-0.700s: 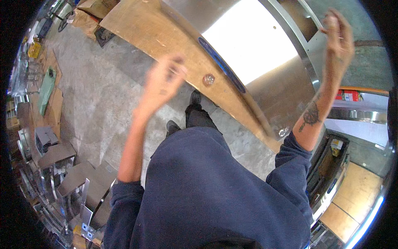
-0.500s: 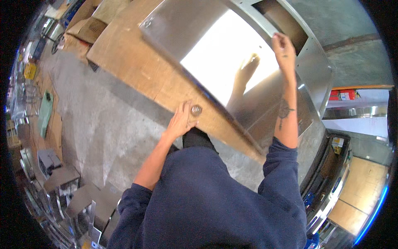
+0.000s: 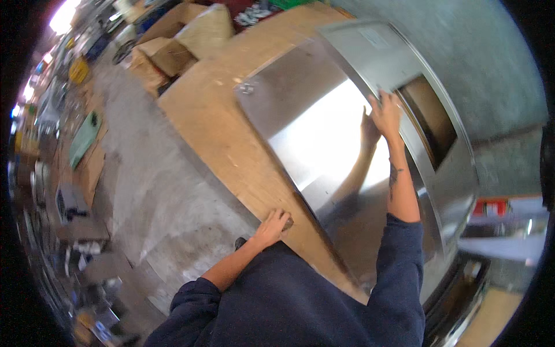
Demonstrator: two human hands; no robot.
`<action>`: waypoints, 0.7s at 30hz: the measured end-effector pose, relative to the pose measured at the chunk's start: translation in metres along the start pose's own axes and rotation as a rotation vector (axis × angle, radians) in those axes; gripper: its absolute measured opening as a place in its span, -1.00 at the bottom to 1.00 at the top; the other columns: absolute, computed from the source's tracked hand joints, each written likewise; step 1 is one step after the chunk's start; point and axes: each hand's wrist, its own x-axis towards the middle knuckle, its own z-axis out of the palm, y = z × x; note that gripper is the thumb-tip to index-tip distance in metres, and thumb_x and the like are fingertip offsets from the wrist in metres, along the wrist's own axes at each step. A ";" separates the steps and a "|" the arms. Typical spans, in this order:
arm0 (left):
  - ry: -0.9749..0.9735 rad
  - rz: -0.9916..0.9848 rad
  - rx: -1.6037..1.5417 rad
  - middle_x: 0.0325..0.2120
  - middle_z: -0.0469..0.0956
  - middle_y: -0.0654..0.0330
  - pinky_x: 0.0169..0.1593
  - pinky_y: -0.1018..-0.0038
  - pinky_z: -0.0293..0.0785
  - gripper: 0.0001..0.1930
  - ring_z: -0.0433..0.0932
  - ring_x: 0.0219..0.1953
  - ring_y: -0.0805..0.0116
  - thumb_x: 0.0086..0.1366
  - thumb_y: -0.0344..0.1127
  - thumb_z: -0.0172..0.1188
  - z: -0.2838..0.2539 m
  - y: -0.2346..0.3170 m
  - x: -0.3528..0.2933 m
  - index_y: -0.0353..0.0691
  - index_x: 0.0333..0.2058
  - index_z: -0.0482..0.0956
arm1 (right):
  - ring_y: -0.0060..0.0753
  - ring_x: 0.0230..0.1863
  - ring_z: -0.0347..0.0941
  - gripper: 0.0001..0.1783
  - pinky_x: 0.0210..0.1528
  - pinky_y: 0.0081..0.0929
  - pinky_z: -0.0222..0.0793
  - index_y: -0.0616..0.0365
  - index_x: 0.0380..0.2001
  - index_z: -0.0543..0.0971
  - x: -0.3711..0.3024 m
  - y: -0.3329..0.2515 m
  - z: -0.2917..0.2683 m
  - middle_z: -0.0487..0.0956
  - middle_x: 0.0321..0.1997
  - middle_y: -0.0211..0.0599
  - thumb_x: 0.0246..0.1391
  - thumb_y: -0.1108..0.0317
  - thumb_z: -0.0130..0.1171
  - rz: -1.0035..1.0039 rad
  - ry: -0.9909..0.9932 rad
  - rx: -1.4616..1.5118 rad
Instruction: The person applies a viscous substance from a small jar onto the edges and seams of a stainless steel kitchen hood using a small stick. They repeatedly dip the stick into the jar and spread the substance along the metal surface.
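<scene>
A large, shiny sheet-metal piece (image 3: 283, 87) lies on a wooden tabletop (image 3: 211, 124). Its far raised strip has a rectangular cutout (image 3: 430, 118). My right hand (image 3: 386, 115) reaches over the metal, its fingers apart at the fold beside the cutout; its reflection shows on the bright surface. At the table's near edge, my left hand (image 3: 273, 229) curls its fingers round a small, round, brownish object (image 3: 288, 223). The hand mostly covers that object, so its kind is unclear.
Open cardboard boxes (image 3: 167, 55) stand past the table's far left end. A grey wall (image 3: 491, 75) rises behind the metal piece. On the left lie a green sheet (image 3: 85, 139) and scattered metal parts. Concrete floor (image 3: 167, 191) runs along the table's left side.
The view has shifted, showing more of the table's far end. My left hand has closed over the round object it was beside. My right hand's fingers have spread and moved onto the fold.
</scene>
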 end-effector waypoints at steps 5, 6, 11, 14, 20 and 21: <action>0.095 -0.108 -0.037 0.18 0.37 -0.04 0.21 0.01 0.60 -0.41 0.43 0.24 -0.20 0.28 -0.36 0.44 -0.025 -0.019 -0.033 -0.16 0.23 0.38 | 0.24 0.15 0.62 -0.52 0.25 0.10 0.48 0.17 0.20 0.66 0.011 0.000 0.044 0.72 0.09 0.11 0.30 0.16 0.29 0.058 0.084 -0.188; 0.146 -0.106 -0.027 0.17 0.37 -0.04 0.19 0.02 0.61 -0.40 0.43 0.24 -0.19 0.28 -0.36 0.44 -0.033 -0.023 -0.035 -0.16 0.24 0.37 | 0.18 0.11 0.60 -0.58 0.08 0.15 0.52 0.00 0.18 0.68 0.011 0.019 0.053 0.70 0.02 0.07 0.31 0.16 0.30 0.110 0.140 -0.254; 0.375 -0.260 -0.031 0.17 0.37 -0.06 0.25 0.10 0.54 -0.45 0.46 0.23 -0.15 0.41 -0.31 0.39 -0.090 -0.011 -0.089 -0.20 0.28 0.37 | 0.21 0.13 0.51 -0.60 0.13 0.18 0.45 -0.15 0.26 0.57 0.011 -0.011 0.038 0.58 0.13 0.05 0.45 0.08 0.21 0.144 0.025 -0.210; 0.423 -0.346 -0.124 0.19 0.38 -0.05 0.26 0.15 0.54 -0.47 0.47 0.25 -0.09 0.43 -0.28 0.38 -0.131 0.001 -0.109 -0.16 0.28 0.38 | 0.21 0.16 0.50 -0.58 0.14 0.16 0.44 -0.14 0.26 0.57 -0.002 -0.036 0.027 0.57 0.13 0.04 0.39 0.15 0.27 0.102 0.048 -0.194; 0.602 -0.297 -0.034 0.10 0.51 -0.06 0.29 0.06 0.49 -0.59 0.49 0.24 -0.11 0.37 -0.28 0.39 -0.169 -0.025 -0.110 -0.14 0.14 0.50 | 0.22 0.23 0.45 -0.51 0.20 0.16 0.40 -0.06 0.22 0.61 -0.045 -0.121 0.027 0.57 0.15 0.06 0.22 0.35 0.35 0.041 0.010 -0.070; 0.613 -0.273 0.002 0.08 0.53 -0.05 0.29 0.04 0.48 -0.59 0.50 0.22 -0.13 0.34 -0.30 0.40 -0.181 -0.020 -0.105 -0.15 0.11 0.53 | 0.23 0.24 0.45 -0.49 0.22 0.17 0.38 -0.05 0.23 0.61 -0.049 -0.131 0.025 0.57 0.16 0.07 0.19 0.38 0.36 0.048 -0.031 -0.061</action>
